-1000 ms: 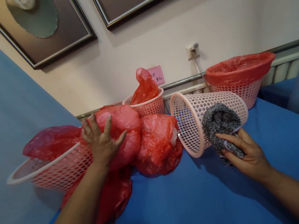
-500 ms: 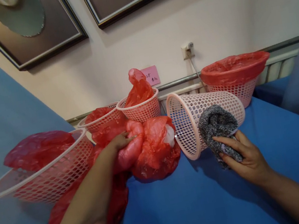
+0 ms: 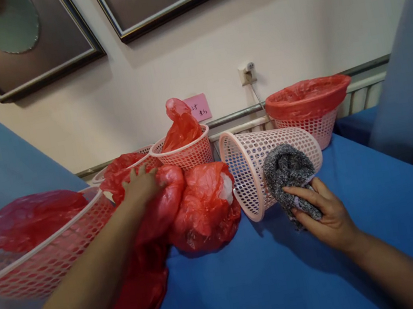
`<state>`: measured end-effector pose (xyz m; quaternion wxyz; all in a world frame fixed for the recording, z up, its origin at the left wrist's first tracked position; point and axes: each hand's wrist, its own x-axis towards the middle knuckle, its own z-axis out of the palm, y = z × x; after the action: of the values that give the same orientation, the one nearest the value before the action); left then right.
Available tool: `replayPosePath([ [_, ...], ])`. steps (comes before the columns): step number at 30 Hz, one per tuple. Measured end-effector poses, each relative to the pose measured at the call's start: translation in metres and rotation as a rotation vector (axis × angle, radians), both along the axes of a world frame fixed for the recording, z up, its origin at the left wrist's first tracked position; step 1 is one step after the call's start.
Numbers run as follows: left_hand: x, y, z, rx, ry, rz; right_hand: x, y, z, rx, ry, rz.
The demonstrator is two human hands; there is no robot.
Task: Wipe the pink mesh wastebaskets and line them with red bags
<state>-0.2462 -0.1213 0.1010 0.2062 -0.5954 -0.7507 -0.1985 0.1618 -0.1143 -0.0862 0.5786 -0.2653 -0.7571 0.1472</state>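
Observation:
My right hand [image 3: 331, 212] grips a bunched speckled black-and-grey cloth [image 3: 289, 169]. The cloth covers part of the side of a pink perforated plastic basket [image 3: 245, 169], which lies tipped over with its mouth facing left. My left hand [image 3: 141, 187], fingers apart and slightly blurred, is over a heap of red plastic bags [image 3: 200, 209]; whether it touches them I cannot tell. Something white shows inside one bag. Just beyond my left fingers stands a basket with a red bag [image 3: 120, 164] in it.
More baskets stand around: a large one [image 3: 63, 249] at left, one [image 3: 186, 155] at the back, and a red-lined one [image 3: 307, 123] at right. A blue surface [image 3: 230, 289] lies below. Behind are a pipe, an outlet [image 3: 247, 74] and a pink note [image 3: 202, 106]; blue curtains hang at both sides.
My left hand has come off the red bags, moving left and back, its fingers spreading. My right hand keeps its hold on the cloth against the basket. The view has shifted slightly right.

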Motion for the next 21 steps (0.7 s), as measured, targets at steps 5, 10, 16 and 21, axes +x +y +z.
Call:
replayPosePath([
  [5,0.082,-0.041,-0.035,0.162,-0.152,-0.325,0.006,0.000,0.010,0.028,0.090,-0.157],
  [10,0.200,-0.035,-0.094,0.088,-0.922,-0.629,0.017,0.021,0.012,-0.012,0.239,-0.366],
  [16,0.246,0.015,-0.106,0.065,-1.229,-0.591,0.021,0.035,0.008,0.040,0.197,-0.408],
  [21,0.222,-0.011,-0.135,0.000,-1.318,-0.645,-0.009,-0.003,0.014,0.304,-0.061,-0.243],
])
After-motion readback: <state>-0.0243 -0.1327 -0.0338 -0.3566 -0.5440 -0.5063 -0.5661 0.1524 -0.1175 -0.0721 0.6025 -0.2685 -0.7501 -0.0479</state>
